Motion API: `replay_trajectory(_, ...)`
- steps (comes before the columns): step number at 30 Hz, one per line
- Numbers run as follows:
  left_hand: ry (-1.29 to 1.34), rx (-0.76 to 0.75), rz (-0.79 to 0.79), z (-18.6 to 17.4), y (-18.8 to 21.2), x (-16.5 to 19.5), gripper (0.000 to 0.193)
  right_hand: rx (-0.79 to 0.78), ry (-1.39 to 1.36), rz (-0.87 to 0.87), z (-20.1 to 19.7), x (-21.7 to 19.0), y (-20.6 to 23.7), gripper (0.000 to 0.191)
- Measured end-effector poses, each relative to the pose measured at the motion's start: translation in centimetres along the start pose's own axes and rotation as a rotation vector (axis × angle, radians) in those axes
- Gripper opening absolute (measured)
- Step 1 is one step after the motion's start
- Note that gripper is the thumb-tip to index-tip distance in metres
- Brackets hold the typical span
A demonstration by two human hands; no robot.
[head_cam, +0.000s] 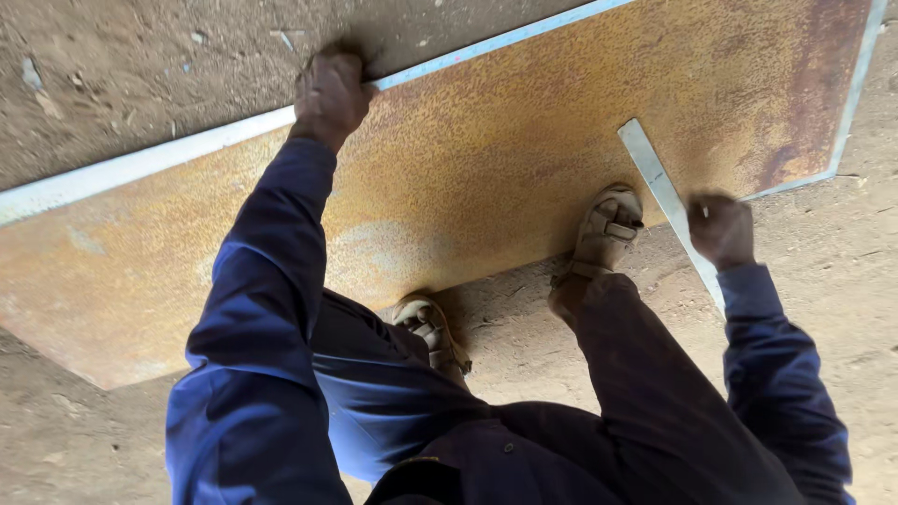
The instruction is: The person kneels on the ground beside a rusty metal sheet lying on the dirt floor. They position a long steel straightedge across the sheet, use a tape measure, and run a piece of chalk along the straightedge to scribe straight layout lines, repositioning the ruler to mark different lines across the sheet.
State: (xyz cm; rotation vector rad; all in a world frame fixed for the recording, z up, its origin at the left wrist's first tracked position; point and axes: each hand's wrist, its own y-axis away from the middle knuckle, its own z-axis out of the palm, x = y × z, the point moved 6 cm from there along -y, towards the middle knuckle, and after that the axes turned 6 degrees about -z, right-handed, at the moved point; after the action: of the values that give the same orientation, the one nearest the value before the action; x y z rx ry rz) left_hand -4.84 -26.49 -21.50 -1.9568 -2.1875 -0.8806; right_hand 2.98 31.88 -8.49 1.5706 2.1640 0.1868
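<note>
A large rusty orange metal sheet (505,150) lies flat on the dirt ground. My left hand (329,92) reaches across it and grips its far edge, fingers curled over the pale rim. My right hand (720,229) is closed around a long flat metal ruler (655,178) that lies slanted across the sheet's near right part. Both arms wear dark blue sleeves. My right sandalled foot (608,229) stands on the sheet's near edge.
My left sandalled foot (428,327) rests on the ground at the sheet's near edge. Brown dirt (140,65) with small scraps of debris surrounds the sheet on all sides.
</note>
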Motion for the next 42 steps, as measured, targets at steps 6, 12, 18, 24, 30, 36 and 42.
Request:
replay_trajectory(6,-0.030,-0.107,-0.154,1.3,-0.6,-0.9,0.026,0.034,-0.375,-0.327,-7.4,-15.9,-8.3,0.031)
replay_trajectory(12,0.020,-0.098,-0.189,1.4,-0.3,-1.0,0.022,-0.286,0.020,-0.519,-10.3,-23.9,-12.5,0.004)
replay_trajectory(18,0.035,0.005,-0.111,0.8,-0.1,-1.2,0.016,0.154,-0.167,-0.541,-1.3,-26.9,-22.3,0.010)
replay_trajectory(24,0.052,-0.003,-0.164,1.7,-0.8,-2.1,0.021,0.450,-0.609,-0.179,8.5,-25.9,-24.0,0.023)
replay_trajectory(30,0.151,0.019,-0.126,1.8,-0.2,-1.5,0.026,0.620,-0.527,-0.265,8.7,-26.6,-24.0,0.020)
replay_trajectory(36,0.032,0.009,-0.097,1.8,-0.6,-1.0,0.013,0.654,-0.376,-0.293,7.9,-27.0,-24.1,0.021)
replay_trajectory(42,0.045,0.015,-0.093,1.7,-0.2,-0.7,0.006,0.606,-0.471,-0.288,7.8,-27.0,-23.5,0.025)
